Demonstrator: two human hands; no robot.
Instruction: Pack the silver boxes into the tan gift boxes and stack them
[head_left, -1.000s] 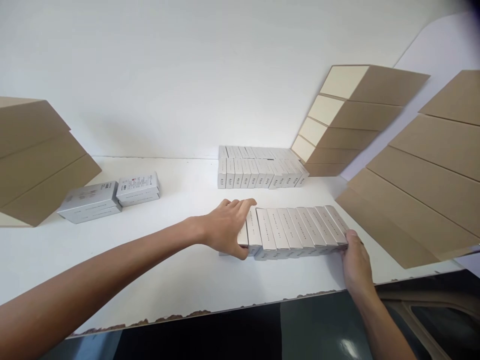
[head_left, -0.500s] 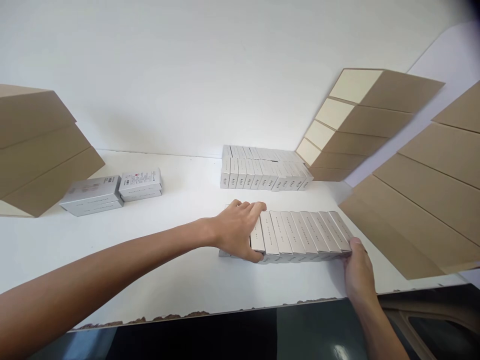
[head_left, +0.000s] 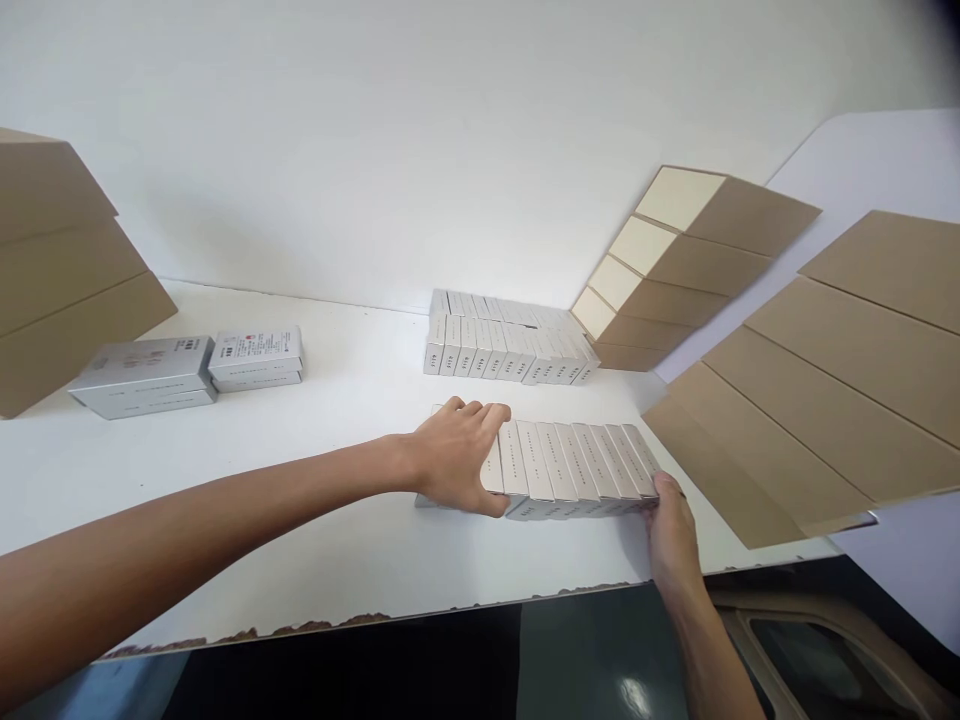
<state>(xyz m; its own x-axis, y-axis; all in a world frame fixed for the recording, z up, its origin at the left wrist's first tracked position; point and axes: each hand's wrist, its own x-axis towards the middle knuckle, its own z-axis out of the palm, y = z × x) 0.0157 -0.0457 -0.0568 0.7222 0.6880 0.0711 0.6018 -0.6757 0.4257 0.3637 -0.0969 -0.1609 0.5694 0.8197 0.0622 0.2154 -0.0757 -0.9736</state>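
**Row of small cartons (head_left: 577,462) near front edge of desk (head_left: 337,560), right of middle**

Left hand (head_left: 459,455): fingers grasp the row's left end, thumb at front, fingertips at back. Right hand (head_left: 673,530): thumb on right end, other fingers hidden, grip cannot be told. Cartons likely light, stiff, a bit slippery; loose pieces, so the middle could buckle. Best hold: both ends, even inward squeeze, low down; corners probably dent. Thin pale printed paperboard, narrow upright blocks, tops slightly staggered. Desk smooth white, front edge chipped. Matte brown boxes (head_left: 720,250) stand right, cream end faces.

Boxes (head_left: 559,460) on table (head_left: 337,560), cartons (head_left: 810,390) either side
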